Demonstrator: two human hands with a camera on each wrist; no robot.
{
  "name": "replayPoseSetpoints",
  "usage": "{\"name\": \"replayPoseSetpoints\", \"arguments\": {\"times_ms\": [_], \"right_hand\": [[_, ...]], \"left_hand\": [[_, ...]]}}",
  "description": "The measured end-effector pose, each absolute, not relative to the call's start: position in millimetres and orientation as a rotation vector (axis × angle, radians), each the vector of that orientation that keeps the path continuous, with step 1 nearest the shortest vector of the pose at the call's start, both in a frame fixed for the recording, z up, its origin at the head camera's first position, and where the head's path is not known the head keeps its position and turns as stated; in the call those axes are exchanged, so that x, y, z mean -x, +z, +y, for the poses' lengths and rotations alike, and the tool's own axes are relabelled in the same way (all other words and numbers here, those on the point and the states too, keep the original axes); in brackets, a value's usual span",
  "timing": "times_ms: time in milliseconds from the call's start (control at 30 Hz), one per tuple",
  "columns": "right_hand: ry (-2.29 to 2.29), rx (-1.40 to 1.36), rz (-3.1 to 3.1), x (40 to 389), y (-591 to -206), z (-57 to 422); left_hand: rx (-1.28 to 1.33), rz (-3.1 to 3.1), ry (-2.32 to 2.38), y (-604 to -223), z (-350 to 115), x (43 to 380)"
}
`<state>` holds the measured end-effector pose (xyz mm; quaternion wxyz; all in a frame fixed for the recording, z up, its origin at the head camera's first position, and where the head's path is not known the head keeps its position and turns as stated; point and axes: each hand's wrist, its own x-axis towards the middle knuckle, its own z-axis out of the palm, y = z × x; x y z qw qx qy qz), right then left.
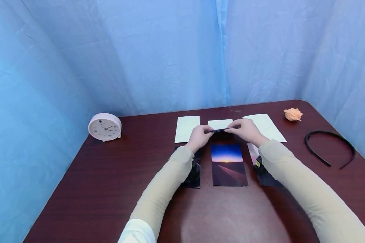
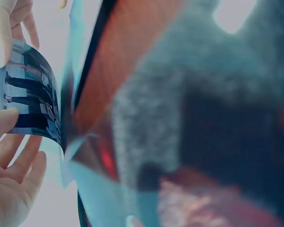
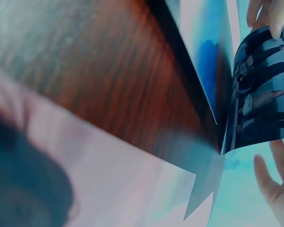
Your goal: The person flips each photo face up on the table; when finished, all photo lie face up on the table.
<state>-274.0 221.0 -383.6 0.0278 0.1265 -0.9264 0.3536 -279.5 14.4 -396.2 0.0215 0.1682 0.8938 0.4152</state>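
Observation:
My left hand (image 1: 199, 136) and right hand (image 1: 246, 130) pinch opposite edges of a glossy photo print (image 1: 218, 130), held nearly edge-on in the head view. In the left wrist view the photo print (image 2: 31, 94) is bent into a curve and shows dark shapes. The right wrist view shows the same curved photo print (image 3: 265, 85), with the right hand (image 3: 281, 189) at its lower edge. Below the hands lies a sunset photo (image 1: 228, 168). A dark photo (image 1: 197, 185) is partly hidden under the left forearm, another photo (image 1: 269, 180) under the right.
White sheets lie behind the photos: a left one (image 1: 186, 130), a middle one (image 1: 219, 123) partly hidden, a right one (image 1: 267, 126). A white clock (image 1: 104, 127) stands at the left. A peach crumpled ball (image 1: 293, 114) and black headband (image 1: 325, 133) lie right. Blue curtains surround the table (image 1: 115, 189).

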Motion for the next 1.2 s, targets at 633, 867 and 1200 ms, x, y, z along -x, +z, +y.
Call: {"name": "replayPoseSetpoints", "arguments": {"times_ms": [633, 867, 1200], "right_hand": [[1.162, -0.258, -2.517, 270, -375, 233], [1.207, -0.202, -2.416, 266, -370, 222], [1.771, 0.076, -2.187, 261, -370, 202]], "left_hand": [[-0.489, 2.663, 1.917, -369, 16, 271], [-0.450, 2.588, 2.071, -367, 10, 267], [-0.100, 2.293, 2.451, -372, -3, 260]]}}
